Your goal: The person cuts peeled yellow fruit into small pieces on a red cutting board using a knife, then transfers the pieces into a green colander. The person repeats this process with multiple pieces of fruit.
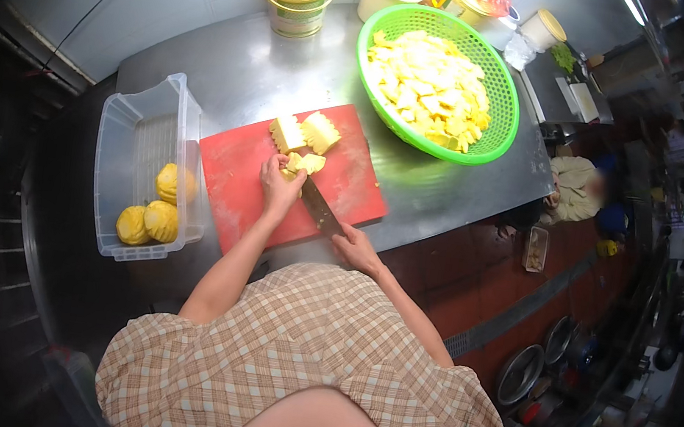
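Observation:
On the red cutting board (237, 181) my left hand (280, 184) grips cut pineapple pieces (308, 163) between thumb and fingers. My right hand (355, 248) is closed around the handle of a broad-bladed knife (321, 208). The blade slants across the board, its far end close by my left thumb and the pieces. Just beyond my left hand stand two larger pineapple chunks, one block (288, 134) on the left and another (321, 133) on the right, both with notched edges. My fingers partly hide the fruit under them.
A clear plastic bin (189, 124) at left holds three peeled pineapples (160, 221). A green colander (507, 122) heaped with pineapple pieces (427, 89) stands at back right. Lidded buckets (297, 6) line the wall on the steel table (226, 58). Another person (576, 188) is low at far right.

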`<state>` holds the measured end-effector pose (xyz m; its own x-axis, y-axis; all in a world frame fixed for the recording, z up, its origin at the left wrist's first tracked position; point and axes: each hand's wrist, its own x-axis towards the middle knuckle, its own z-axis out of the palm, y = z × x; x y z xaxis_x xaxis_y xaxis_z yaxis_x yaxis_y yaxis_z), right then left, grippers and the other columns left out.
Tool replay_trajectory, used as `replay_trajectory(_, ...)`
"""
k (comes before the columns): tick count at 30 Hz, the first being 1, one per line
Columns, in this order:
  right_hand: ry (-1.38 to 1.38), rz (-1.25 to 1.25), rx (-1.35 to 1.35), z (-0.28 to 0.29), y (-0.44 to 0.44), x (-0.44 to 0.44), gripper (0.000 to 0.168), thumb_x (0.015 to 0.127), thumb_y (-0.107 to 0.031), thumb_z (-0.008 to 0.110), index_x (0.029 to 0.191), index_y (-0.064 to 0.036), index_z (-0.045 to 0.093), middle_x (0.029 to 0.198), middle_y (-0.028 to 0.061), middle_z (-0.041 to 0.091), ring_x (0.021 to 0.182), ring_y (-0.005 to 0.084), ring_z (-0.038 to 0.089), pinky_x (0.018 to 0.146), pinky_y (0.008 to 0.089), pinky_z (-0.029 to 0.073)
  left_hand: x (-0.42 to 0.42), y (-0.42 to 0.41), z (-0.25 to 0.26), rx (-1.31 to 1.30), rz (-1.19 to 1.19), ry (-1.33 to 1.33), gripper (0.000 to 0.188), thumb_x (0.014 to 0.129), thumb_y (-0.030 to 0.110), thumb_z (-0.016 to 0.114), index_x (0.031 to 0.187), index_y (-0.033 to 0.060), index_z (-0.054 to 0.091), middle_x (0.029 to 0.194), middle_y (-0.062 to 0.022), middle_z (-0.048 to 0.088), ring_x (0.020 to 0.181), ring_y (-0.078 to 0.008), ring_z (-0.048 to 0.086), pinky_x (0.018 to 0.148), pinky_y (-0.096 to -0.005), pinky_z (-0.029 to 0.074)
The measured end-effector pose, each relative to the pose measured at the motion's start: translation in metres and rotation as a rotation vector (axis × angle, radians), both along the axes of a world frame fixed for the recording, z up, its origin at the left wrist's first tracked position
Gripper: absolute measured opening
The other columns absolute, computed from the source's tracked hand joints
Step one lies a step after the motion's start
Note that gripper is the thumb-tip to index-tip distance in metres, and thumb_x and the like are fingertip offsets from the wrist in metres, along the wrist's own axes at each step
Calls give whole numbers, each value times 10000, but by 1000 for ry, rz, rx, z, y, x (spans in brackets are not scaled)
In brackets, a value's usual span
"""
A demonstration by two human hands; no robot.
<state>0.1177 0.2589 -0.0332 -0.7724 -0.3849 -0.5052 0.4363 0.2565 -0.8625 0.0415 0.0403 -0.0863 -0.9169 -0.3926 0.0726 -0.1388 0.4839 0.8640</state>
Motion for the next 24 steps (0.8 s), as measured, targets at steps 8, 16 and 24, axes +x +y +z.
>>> replay_trajectory(8, 160, -226, 44, 54, 23, -6, 115, 971, -134, 554, 978, -20, 568, 626, 1, 564, 463, 64, 487, 410, 252, 380, -49, 51, 86, 112, -147, 123, 411, 762, 201, 773, 1061, 5, 571, 1022, -117, 565, 928, -257, 554, 836, -376, 488)
replay_trajectory(16, 790, -224, 986, 123, 107, -136, 156, 930, -156, 561, 1029, -36, 575, 809, 228, 687, 746, 429, 678, 652, 507, 532, -208, 122, 160, 57, -430, 411, 513, 819, 333, 779, 1166, -6, 613, 1134, -173, 652, 1018, -286, 645, 903, -384, 512)
replay_trajectory(24, 847, -277, 1346, 111, 155, -132, 470, 909, -86, 566, 1375, -105, 504, 1035, 183, 621, 927, 370, 647, 778, 488, 537, -164, -6, 41, -130, -120, 204, 306, 839, 98, 670, 1142, 76, 641, 1102, -118, 643, 1071, -289, 577, 1004, -406, 408)
